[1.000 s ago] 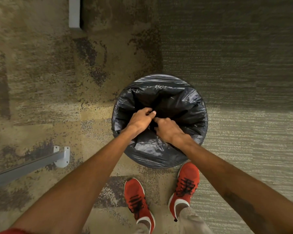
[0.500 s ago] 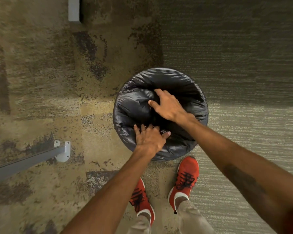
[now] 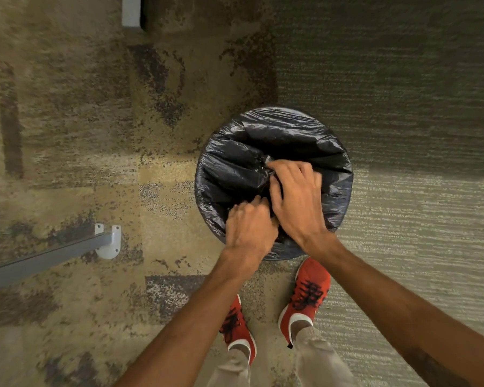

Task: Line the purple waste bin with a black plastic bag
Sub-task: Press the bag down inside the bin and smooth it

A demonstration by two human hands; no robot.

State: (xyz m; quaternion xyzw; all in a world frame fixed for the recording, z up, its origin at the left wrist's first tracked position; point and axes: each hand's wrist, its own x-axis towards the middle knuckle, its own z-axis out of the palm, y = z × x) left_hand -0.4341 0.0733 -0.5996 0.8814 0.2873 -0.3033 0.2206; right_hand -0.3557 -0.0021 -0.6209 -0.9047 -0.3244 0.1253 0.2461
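The black plastic bag (image 3: 274, 152) sits over the round waste bin (image 3: 277, 254) on the carpet floor (image 3: 123, 163), right in front of the person's red shoes (image 3: 309, 291). The bag covers the whole top of the bin, so I cannot see any purple at all. The plastic looks shiny and full of wrinkles.

Both hands are down in the middle of the bag, close together and touching. The left hand (image 3: 249, 227) is curled, and its fingers look pinched on a fold of plastic near the close side of the bin. The right hand (image 3: 296, 199) lies flatter, with its fingers bent down into the bunched plastic at the middle. I think both are holding the bag, but the fingertips are hidden in the folds, so I am not fully sure.

The job looks mostly done. The bag's edge is already folded over the rim all the way round. What seems left is to push the puffy middle down so the bag sits deep inside, and maybe to pull the loose part tight.

A grey metal rail with a white bracket (image 3: 108, 241) lies off to the left, well apart from the bin.

I can see no words, labels or brand marks anywhere, not on the bag and not on the shoes.
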